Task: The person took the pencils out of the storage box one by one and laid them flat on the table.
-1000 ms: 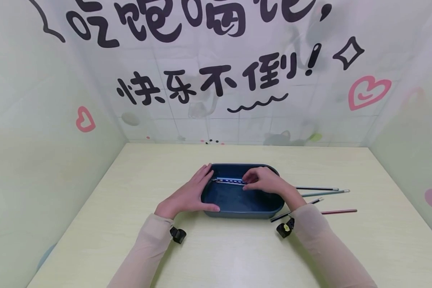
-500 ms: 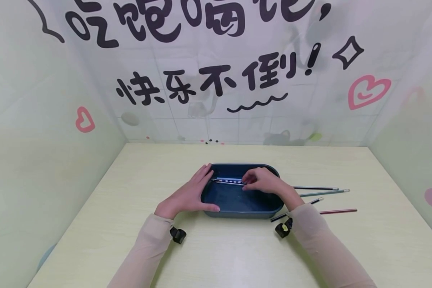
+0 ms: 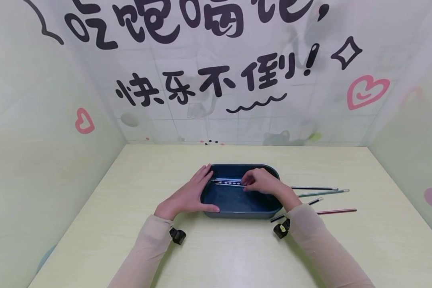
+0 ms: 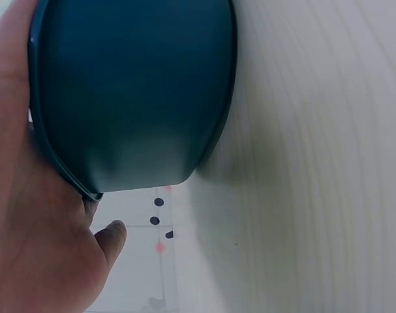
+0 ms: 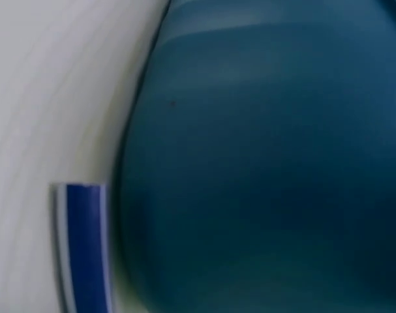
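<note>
"What has the right hand [image 3: 261, 181] got?"

"Its fingers curl, thumb close to fingertips, around the right end of the white-dotted pencil [image 3: 232, 183] inside the tray [image 3: 241, 215]. Whether it pinches that pencil or only rests there, I can't tell. Other slim pencils lie alongside."

"And the left hand [image 3: 191, 195]?"

"Spread straight along the tray's left end, thumb over the near rim. No pencil in it."

"How would you handle this bit?"

"I'd settle the pencil parallel to its neighbours, flat on the tray floor, before easing the fingers apart. The left hand should brace so the tray can't skid. Then I'd lift the right arm clear: the black pencil [image 3: 315, 201], teal pencil [image 3: 324, 193] and red pencil [image 3: 336, 211] lie partly under it and could roll."

"Any brand names?"

"None legible on pencils or tray. Beyond the table [image 3: 104, 232], the backdrop [image 3: 187, 130] carries bold Chinese lettering: the lower line reads 快乐不倒!, the upper begins 吃饱, with its tops partly cropped."
</note>
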